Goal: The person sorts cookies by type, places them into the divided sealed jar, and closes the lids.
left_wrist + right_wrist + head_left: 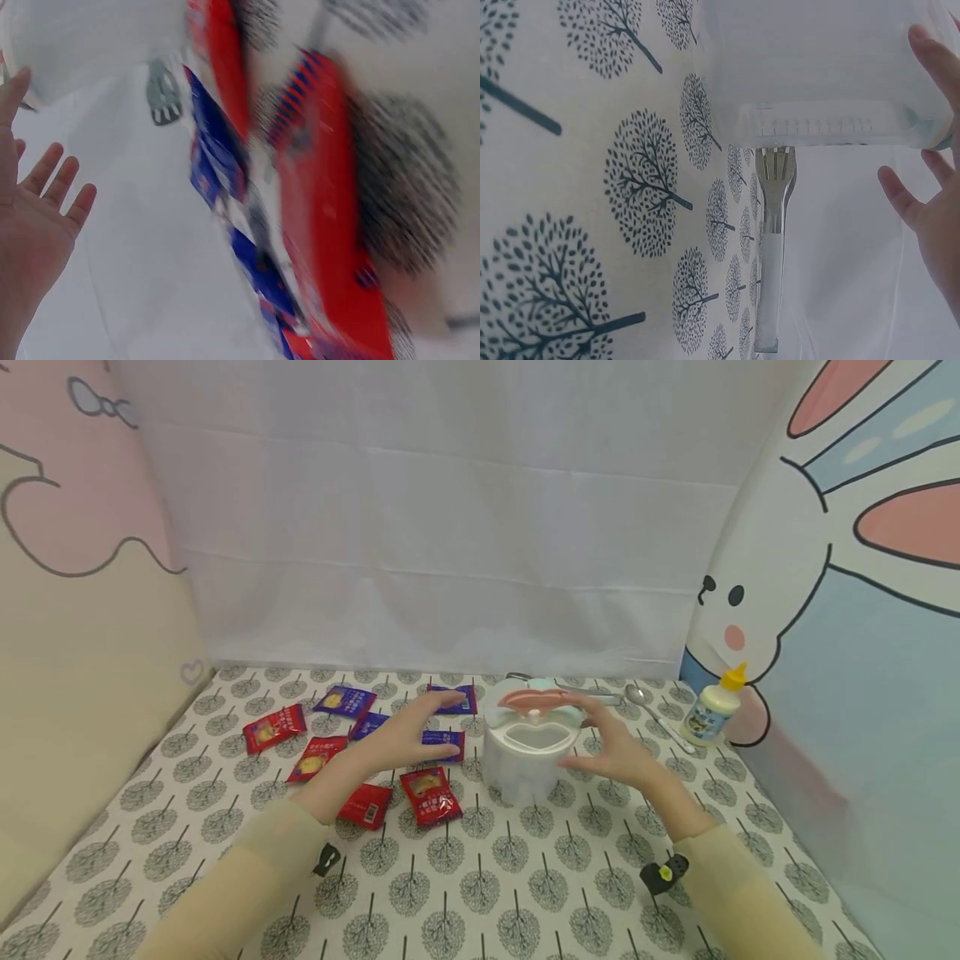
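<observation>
A translucent white canister (525, 772) stands upright on the table, with a pale lid and a raised pink flap (534, 699). To its left is my left hand (408, 739), fingers spread and holding nothing, apart from the canister in the head view. My right hand (615, 752) lies close along the canister's right side, thumb in front and fingers near the lid's edge. In the right wrist view its thumb overlaps the canister wall (810, 67); whether it touches cannot be told. The left hand (37, 217) appears with relaxed fingers in the left wrist view.
Several red snack packets (431, 795) and blue ones (345, 701) lie left of the canister. Behind and right are a slotted metal utensil (774, 202), a spoon (660, 718) and a yellow-capped bottle (708, 714). Cloth walls (450, 527) enclose the tree-patterned tablecloth (480, 893).
</observation>
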Demonstrator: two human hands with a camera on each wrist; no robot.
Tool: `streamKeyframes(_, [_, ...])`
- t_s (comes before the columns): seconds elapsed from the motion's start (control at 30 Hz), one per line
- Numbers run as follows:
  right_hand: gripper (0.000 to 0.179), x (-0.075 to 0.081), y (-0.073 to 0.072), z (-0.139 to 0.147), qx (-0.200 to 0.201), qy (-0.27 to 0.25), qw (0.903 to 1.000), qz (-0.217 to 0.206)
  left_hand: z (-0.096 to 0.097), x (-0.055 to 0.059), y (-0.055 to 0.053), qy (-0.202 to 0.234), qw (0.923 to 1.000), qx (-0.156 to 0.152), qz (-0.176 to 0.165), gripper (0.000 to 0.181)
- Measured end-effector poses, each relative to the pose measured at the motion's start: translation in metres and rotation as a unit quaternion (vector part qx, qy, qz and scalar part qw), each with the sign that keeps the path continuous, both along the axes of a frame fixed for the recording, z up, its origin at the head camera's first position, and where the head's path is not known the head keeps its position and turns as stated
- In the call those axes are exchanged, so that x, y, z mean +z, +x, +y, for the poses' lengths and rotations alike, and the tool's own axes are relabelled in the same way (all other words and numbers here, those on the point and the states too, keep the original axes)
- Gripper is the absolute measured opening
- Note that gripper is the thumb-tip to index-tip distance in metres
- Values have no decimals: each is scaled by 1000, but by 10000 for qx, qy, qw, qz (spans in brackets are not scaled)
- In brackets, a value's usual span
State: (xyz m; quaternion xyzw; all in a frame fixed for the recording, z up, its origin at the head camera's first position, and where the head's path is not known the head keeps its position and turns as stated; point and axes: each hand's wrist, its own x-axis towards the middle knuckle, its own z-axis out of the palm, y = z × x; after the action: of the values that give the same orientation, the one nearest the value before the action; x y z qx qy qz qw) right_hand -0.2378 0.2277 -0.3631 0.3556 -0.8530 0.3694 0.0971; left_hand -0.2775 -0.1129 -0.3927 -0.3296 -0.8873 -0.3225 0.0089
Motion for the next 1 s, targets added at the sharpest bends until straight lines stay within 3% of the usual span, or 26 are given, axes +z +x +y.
streamKeyframes(0.3, [93, -3, 0, -7, 18, -182, 9996, 218, -36, -34, 6, -1166, 9924, -146, -368, 69])
streamKeyframes(0.47, [93, -4, -1, -7, 23, -152, 9998, 91, -40, -46, 8, -1601, 9857, -11, -533, 66])
streamKeyframes(0.63, [95, -6, -1, -7, -44, -160, 9999, 30, -36, -51, 8, -1944, 9799, 76, -435, 65])
streamKeyframes(0.9, [95, -8, -1, -7, -104, -215, 9997, -32, -32, -52, 9, -1500, 9840, 103, -960, 61])
streamKeyframes(1.0, [94, -8, -1, -8, -78, -306, 9995, -64, -32, -51, 9, -1290, 9864, 138, -1008, 63])
